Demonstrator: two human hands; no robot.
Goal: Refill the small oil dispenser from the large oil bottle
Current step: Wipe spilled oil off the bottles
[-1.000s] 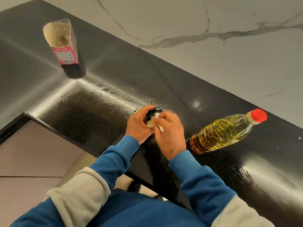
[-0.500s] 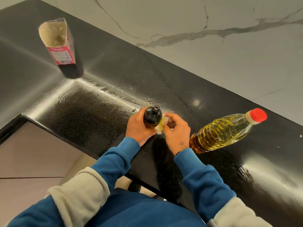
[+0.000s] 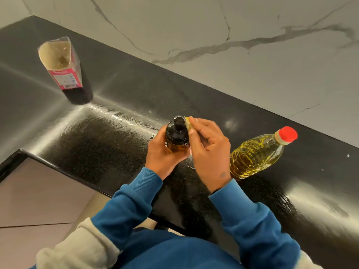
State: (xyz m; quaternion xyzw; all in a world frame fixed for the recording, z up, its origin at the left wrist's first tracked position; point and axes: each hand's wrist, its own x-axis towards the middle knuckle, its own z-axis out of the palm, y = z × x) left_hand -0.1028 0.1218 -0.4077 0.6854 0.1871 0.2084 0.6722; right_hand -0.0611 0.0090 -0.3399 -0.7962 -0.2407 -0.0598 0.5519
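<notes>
At the counter's near edge, the dispenser [image 3: 177,135] is gripped by the left hand [image 3: 162,154], steadied while a yellowish scrap [image 3: 188,122] is pinched against its cap by the right hand [image 3: 210,150].

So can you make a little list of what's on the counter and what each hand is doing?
left hand: holds small oil dispenser, black cap on
right hand: pinches a pale yellowish scrap against the dispenser's top
large oil bottle: stands beside right hand, red cap on
pink packet: open, far left
counter: black, shiny
</notes>
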